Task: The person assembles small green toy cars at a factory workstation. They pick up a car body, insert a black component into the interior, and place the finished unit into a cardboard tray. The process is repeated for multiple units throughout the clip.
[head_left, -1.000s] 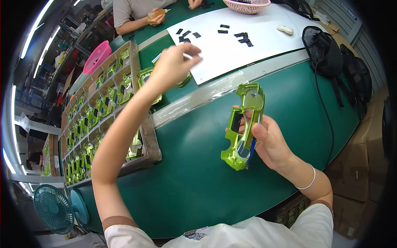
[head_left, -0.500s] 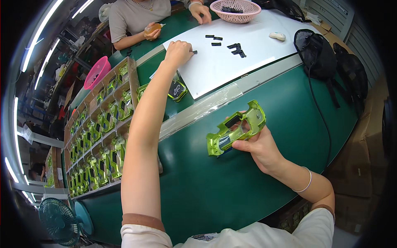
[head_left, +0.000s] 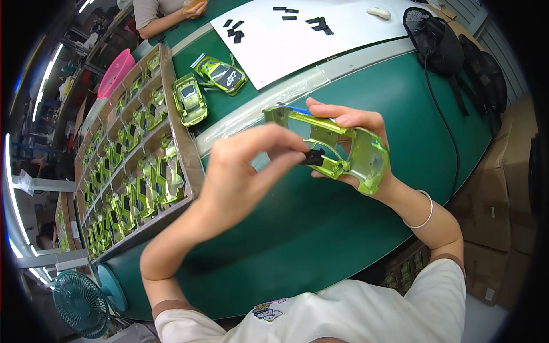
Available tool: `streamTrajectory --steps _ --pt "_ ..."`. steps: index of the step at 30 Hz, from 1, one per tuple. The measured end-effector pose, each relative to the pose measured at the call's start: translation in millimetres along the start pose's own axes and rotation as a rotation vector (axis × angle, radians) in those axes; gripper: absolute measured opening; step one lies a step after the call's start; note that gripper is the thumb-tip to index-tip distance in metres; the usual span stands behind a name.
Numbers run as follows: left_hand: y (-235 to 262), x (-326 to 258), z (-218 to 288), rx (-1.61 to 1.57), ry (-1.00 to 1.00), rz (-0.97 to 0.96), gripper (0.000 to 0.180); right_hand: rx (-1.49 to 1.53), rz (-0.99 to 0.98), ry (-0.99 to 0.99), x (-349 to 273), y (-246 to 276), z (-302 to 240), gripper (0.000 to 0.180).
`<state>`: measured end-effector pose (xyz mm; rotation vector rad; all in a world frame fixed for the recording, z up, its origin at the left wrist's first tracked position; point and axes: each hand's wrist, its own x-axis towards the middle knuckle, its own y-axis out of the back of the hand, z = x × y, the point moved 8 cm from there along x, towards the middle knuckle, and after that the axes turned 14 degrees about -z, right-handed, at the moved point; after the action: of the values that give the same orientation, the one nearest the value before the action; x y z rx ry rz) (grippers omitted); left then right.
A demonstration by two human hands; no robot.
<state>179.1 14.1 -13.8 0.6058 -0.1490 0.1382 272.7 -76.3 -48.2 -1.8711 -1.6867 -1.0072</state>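
Observation:
My right hand grips a green toy car body shell, tilted so that its hollow inside faces me. A small black plastic piece is pinched between the thumb and fingers of my left hand. That piece meets the side edge of the shell near a window opening; whether it is seated there I cannot tell. On the table beyond my left hand lie a green toy car with a dark windscreen and another green car shell.
A divided box of green car shells stands at the left, with a pink basket behind it. Several black pieces lie on a white sheet. A black bag with a cord is at the right. Across the table is another person's arm.
My left hand has come back from the white sheet to the shell, bringing a black piece. My right hand has turned the shell, so its inside now faces me.

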Motion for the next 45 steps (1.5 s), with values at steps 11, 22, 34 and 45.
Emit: streamTrajectory --steps 11,22,34,45 --pt "-20.0 -17.4 14.1 0.241 -0.226 -0.090 0.024 -0.039 -0.108 0.155 1.2 -14.9 -7.8 0.044" --pt "-26.7 -20.9 -1.0 0.039 -0.214 -0.078 0.020 0.056 -0.132 0.121 -0.6 -20.5 -5.4 0.040" --pt "-29.5 -24.3 11.4 0.208 -0.244 -0.114 0.024 0.080 -0.181 0.083 -1.1 -27.9 -8.1 0.043" --pt "-36.1 -21.4 9.7 0.222 -0.320 -0.242 0.028 0.176 -0.136 0.020 -6.4 -26.2 -0.4 0.045"
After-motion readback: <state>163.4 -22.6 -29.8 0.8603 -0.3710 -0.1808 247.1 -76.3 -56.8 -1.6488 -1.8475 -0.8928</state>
